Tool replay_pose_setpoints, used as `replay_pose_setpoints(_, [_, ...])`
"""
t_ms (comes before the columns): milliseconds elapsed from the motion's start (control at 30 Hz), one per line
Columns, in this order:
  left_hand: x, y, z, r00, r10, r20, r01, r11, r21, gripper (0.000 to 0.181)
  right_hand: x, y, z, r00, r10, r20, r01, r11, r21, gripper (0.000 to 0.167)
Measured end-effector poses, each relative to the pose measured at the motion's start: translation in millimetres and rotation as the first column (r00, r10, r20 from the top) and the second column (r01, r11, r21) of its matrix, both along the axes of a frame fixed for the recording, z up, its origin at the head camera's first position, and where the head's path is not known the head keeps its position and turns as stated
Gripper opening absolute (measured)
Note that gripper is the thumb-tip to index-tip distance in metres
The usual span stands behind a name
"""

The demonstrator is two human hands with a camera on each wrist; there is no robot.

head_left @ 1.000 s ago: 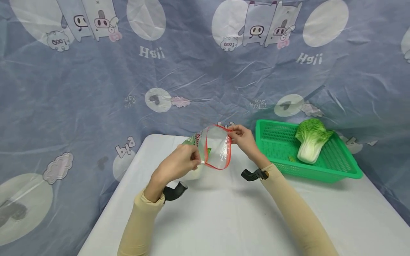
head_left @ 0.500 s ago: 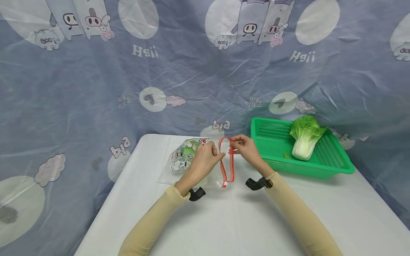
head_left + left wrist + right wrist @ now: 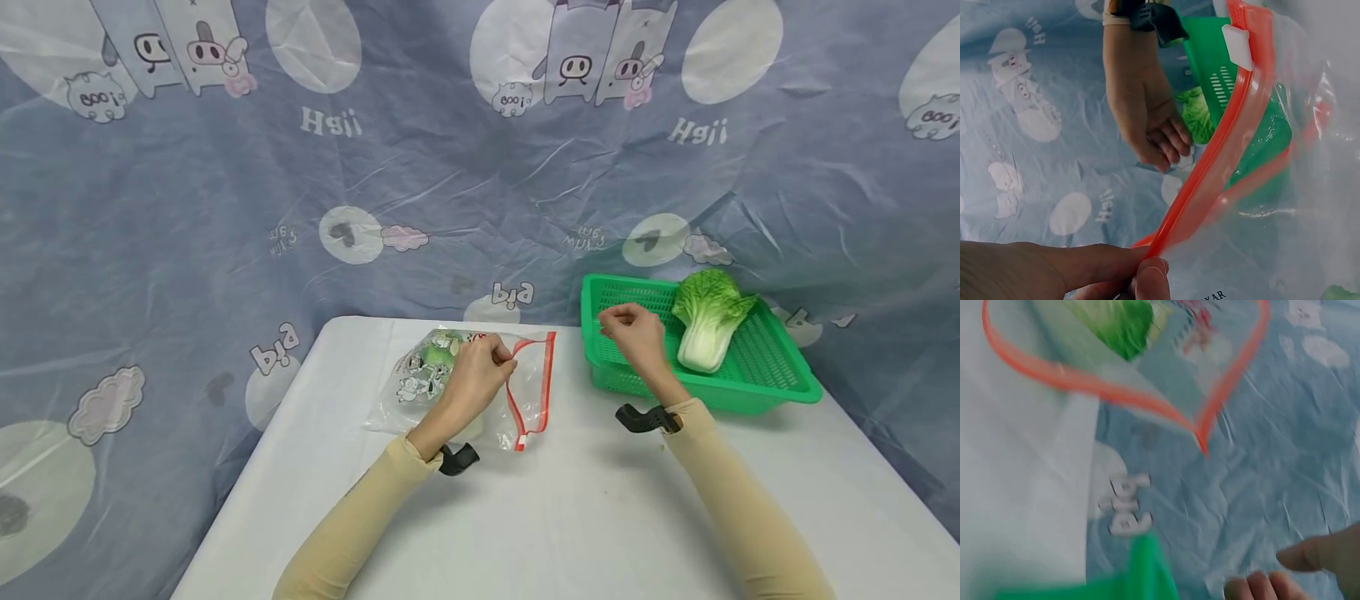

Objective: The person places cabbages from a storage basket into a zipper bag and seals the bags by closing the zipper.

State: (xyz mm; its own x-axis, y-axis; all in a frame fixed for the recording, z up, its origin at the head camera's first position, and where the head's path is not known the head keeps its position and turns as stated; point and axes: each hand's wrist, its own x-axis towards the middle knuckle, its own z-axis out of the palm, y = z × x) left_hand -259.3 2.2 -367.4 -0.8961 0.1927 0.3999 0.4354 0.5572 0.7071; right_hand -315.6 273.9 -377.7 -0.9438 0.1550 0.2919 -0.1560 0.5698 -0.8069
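Note:
My left hand [image 3: 472, 375] pinches the red zip edge of a clear printed zip bag [image 3: 531, 392] on the table. In the left wrist view, thumb and finger grip that red edge [image 3: 1210, 156], and a white slider [image 3: 1238, 47] sits near its other end. The bag's mouth gapes, and a green leafy vegetable [image 3: 1125, 328] shows inside it in the right wrist view. My right hand [image 3: 637, 337] hovers over the left end of the green basket [image 3: 615, 379], fingers loosely bent and holding nothing. A napa cabbage [image 3: 705, 333] lies in the basket.
A white cloth [image 3: 555, 525] covers the table. Behind it hangs a blue-grey printed curtain [image 3: 450, 167], close to the basket and the table's far edge. Small crumbs lie on the cloth near the right wrist.
The bag has come down from raised and wide-mouthed to lying on the table. The right hand has let go of its edge and moved right, over the basket. The left hand shifted along the edge.

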Motion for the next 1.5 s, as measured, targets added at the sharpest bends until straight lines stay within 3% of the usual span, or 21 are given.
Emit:
replay_pose_setpoints(100, [0.7,-1.1,-1.1,1.000,-0.009,0.014,0.009,1.000,-0.011,0.012,-4.4,31.6,10.7,0.978,-0.207,0.027,0.206,0.978,0.039,0.042])
replay_pose_setpoints(233, [1.2,-2.2,-2.3,1.000,-0.014,0.019,0.015,1.000,-0.025,0.012,-14.4,75.4,18.9,0.935,-0.318,0.158,0.324,0.946,-0.015,0.063])
replay_pose_setpoints(367, [1.2,-3.3,-3.4,1.000,-0.017,0.022,0.018,0.999,-0.032,0.012,-23.6,114.5,16.9,0.897,-0.310,0.316,0.342,0.938,-0.049,0.087])
replay_pose_setpoints(433, [1.3,-3.6,-3.8,0.999,-0.021,0.027,0.022,0.999,-0.033,0.012,-27.1,129.7,13.5,0.866,-0.316,0.389,0.351,0.936,-0.020,0.095])
replay_pose_setpoints(700, [1.6,-3.7,-4.9,0.998,-0.046,0.052,0.046,0.999,-0.010,0.012,-39.9,166.0,1.8,0.718,-0.390,0.577,0.352,0.918,0.182,0.097])
replay_pose_setpoints(833, [2.4,-2.4,-4.8,0.997,-0.053,0.048,0.053,0.999,-0.006,0.012,-41.3,174.4,0.9,0.689,-0.394,0.608,0.354,0.915,0.192,0.097])
replay_pose_setpoints(933, [2.6,-1.2,-4.7,0.998,-0.050,0.038,0.050,0.999,-0.011,0.012,-41.2,180.1,0.7,0.686,-0.355,0.635,0.314,0.932,0.182,0.097])
replay_pose_setpoints(1033, [2.4,-0.3,-4.3,0.999,-0.040,0.030,0.040,0.999,-0.016,0.012,-43.1,186.6,-2.0,0.704,-0.274,0.655,0.253,0.959,0.130,0.095])
replay_pose_setpoints(1133, [1.4,-0.1,-3.8,0.999,-0.035,0.024,0.036,0.999,-0.019,0.012,-45.9,192.1,-7.0,0.735,-0.205,0.646,0.218,0.974,0.061,0.090])
replay_pose_setpoints(1333, [-0.9,-1.5,-1.9,0.998,-0.047,0.028,0.047,0.999,-0.001,0.012,-45.4,195.1,-11.1,0.804,-0.182,0.566,0.205,0.978,0.024,0.078])
replay_pose_setpoints(1400, [-1.6,-1.9,-1.3,0.999,-0.046,0.025,0.046,0.999,0.000,0.013,-43.4,195.3,-9.1,0.809,-0.156,0.567,0.170,0.985,0.028,0.085])
replay_pose_setpoints(1500, [-2.5,-2.2,-0.5,0.999,-0.043,0.010,0.043,0.999,-0.009,0.013,-41.2,195.4,-6.1,0.793,-0.127,0.596,0.136,0.990,0.030,0.096])
